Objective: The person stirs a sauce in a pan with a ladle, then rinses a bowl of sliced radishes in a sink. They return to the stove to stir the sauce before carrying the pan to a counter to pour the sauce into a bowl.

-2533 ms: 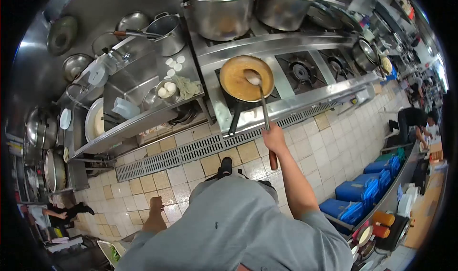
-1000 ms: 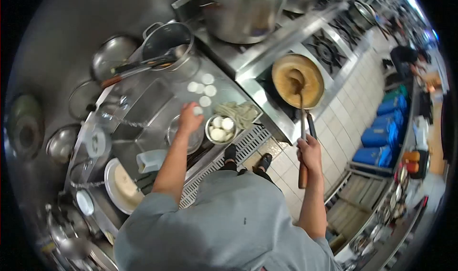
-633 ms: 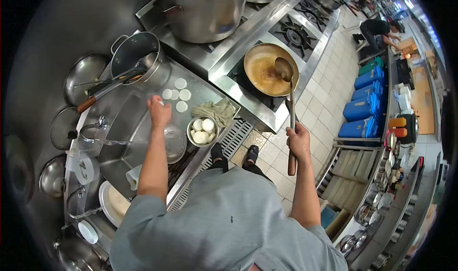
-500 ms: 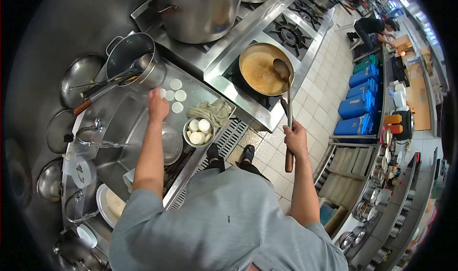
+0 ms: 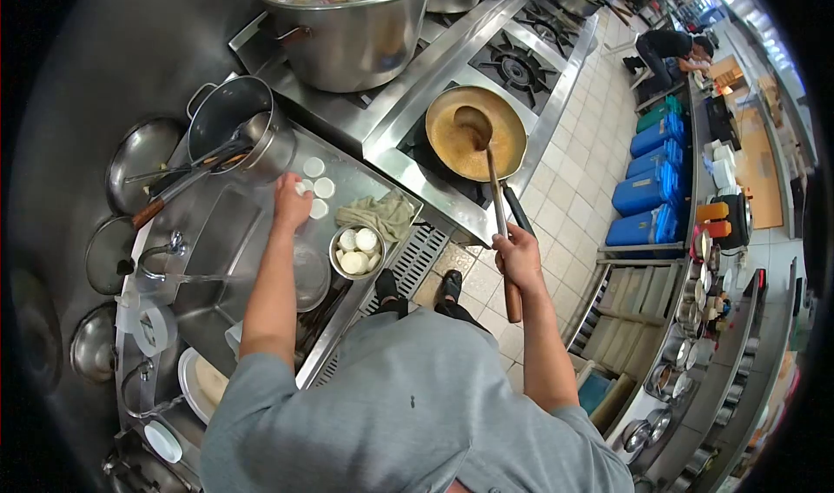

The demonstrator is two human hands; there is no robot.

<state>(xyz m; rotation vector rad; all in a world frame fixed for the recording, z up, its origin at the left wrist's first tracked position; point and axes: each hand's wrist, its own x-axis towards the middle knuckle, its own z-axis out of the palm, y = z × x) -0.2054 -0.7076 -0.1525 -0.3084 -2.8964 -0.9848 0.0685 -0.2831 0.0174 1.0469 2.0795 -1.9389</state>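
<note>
My left hand (image 5: 292,201) is on the steel counter, its fingers closed around a white round piece (image 5: 302,187) and partly hiding it. Several similar white discs (image 5: 324,187) lie beside the fingertips. A metal bowl (image 5: 337,265) nearby holds more white rounded pieces (image 5: 357,262). My right hand (image 5: 519,257) grips the wooden end of a ladle (image 5: 496,180), whose bowl dips into brown liquid (image 5: 452,145) in a pan (image 5: 525,141) on the stove. The pan's black handle (image 5: 519,208) passes close to that hand.
A folded greenish cloth (image 5: 378,213) lies at the counter's edge. Beside the sink (image 5: 213,241) stands a deep pot (image 5: 278,150) with utensils in it. A large stockpot (image 5: 352,50) occupies the stove. Blue bins (image 5: 638,193) line the right side, where another person (image 5: 665,54) bends over a counter.
The ladle's bowl has shifted left within the pan, and my right hand has moved slightly left and down. My left hand has moved slightly right onto the white pieces. The view has shifted a little.
</note>
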